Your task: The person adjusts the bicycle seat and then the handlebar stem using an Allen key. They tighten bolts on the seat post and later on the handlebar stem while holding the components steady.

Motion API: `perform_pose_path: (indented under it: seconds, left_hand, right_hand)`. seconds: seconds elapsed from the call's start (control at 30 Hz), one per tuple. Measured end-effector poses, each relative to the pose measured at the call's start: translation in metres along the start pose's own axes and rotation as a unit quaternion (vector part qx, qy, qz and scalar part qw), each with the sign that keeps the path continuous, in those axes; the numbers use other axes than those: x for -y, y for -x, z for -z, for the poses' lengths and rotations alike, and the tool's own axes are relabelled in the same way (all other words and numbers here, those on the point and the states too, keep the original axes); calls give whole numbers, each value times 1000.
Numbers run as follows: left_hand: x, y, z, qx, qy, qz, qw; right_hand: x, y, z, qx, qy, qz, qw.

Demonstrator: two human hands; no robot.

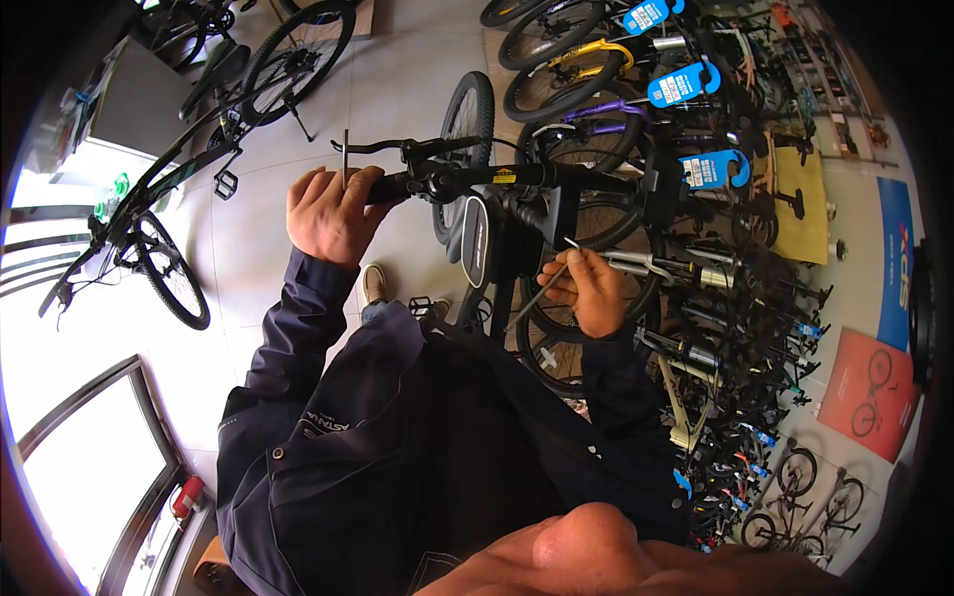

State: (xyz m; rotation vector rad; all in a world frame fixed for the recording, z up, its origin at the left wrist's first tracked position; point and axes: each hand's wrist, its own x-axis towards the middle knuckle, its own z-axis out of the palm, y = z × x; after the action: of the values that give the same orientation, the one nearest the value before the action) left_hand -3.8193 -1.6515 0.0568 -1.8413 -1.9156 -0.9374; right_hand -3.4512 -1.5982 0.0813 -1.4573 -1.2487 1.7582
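My left hand [333, 214] is closed at the end of a black handlebar grip [390, 188], its thumb side against it. A thin metal rod [345, 149] sticks up from between its fingers; its lower end is hidden. Above the grip are a black brake lever [363, 148] and its cable. My right hand [588, 293] pinches a slim grey rod-shaped tool [537, 298] that slants down to the left, with a short bright tip past the fingers. It looks like a hex key. Between my hands, a black bag [478, 241] with a light outline sits on the bicycle's frame.
To the right stand rows of bicycles with blue tags [684, 85]. Another black bicycle [149, 189] is at the left on the tiled floor [388, 60]. A glass door frame [99, 397] and a red fire extinguisher [186, 497] are at the lower left.
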Motion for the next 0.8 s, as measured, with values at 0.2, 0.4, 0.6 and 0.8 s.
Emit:
perform_pose_path:
  seconds: [0.2, 0.4, 0.6, 0.8]
  left_hand:
    - [-1, 0, 0, 8, -2, 4, 1000]
    - [-4, -1, 1, -1, 6, 5, 1000]
    - [-6, -1, 2, -2, -1, 1, 1000]
    - [-7, 0, 3, 10, 3, 2, 1000]
  right_hand:
    - [-11, -9, -21, -9, -150, 10, 989]
    - [-22, -9, -22, -22, -199, 29, 979]
    - [-37, -8, -33, -10, -363, 48, 931]
    - [-42, -11, -46, -48, -439, 58, 896]
